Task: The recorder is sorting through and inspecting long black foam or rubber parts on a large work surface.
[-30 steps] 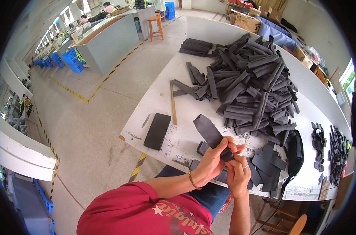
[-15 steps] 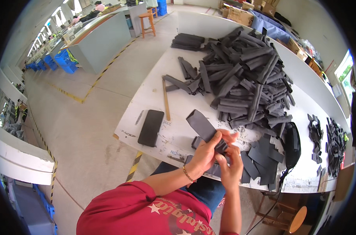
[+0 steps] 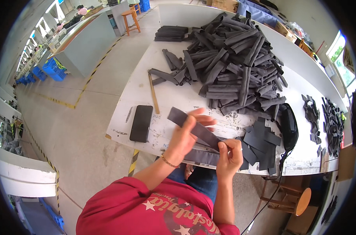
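A dark grey fabric strip (image 3: 206,135) is stretched flat between my hands, slanting down to the right just above the near edge of the table. My left hand (image 3: 182,139) has its thumb over the strip near its upper left end, with the fingers behind and partly spread. At the lower right end, my right hand (image 3: 229,157) pinches the strip between thumb and fingers. Below it, another dark grey strip (image 3: 201,156) lies along the table's edge. Close by on the right sits a fanned stack of flat black pieces (image 3: 260,143).
A big heap of dark grey fabric tubes (image 3: 237,66) covers the back of the white table (image 3: 127,88). To the left lie a black phone (image 3: 141,123) and a wooden stick (image 3: 153,94). A black pouch-like object (image 3: 289,127) with a cord stands right, above a wooden stool (image 3: 302,201).
The strip, bunched in my close-together hands before, is now drawn out straight. My left hand has moved up and left, away from my right. The whole view has shifted slightly.
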Available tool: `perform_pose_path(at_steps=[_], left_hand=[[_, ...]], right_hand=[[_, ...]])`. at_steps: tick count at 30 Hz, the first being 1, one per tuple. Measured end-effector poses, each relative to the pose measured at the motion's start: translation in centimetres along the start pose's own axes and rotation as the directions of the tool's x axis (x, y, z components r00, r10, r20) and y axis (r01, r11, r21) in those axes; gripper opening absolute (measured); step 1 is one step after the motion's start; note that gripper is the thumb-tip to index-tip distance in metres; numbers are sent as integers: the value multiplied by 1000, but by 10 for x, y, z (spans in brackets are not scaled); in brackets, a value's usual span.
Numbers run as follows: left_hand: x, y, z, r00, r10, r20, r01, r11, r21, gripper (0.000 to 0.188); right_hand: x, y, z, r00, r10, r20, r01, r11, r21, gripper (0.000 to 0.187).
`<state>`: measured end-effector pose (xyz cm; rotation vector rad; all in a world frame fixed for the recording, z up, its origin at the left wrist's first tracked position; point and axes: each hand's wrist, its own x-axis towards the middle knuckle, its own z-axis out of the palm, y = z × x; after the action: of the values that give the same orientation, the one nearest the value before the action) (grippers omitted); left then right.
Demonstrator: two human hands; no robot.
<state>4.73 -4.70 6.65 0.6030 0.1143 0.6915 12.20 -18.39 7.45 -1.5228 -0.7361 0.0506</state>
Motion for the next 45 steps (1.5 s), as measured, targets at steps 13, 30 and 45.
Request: perform_pose_path(at_steps=[13, 30, 45], left_hand=[[13, 15, -53, 971, 106, -214, 25, 847, 532, 19], [117, 56, -138, 832, 353, -427, 62, 707, 705, 17], [187, 68, -189, 717, 256, -649, 20, 922, 386, 8]], right_hand=[[18, 39, -25, 940, 341, 5, -341, 940, 27, 21], [15, 75, -60, 997, 77, 24, -42, 751, -659, 15], [-7, 112, -112, 811, 11, 585, 577, 155, -802, 14]])
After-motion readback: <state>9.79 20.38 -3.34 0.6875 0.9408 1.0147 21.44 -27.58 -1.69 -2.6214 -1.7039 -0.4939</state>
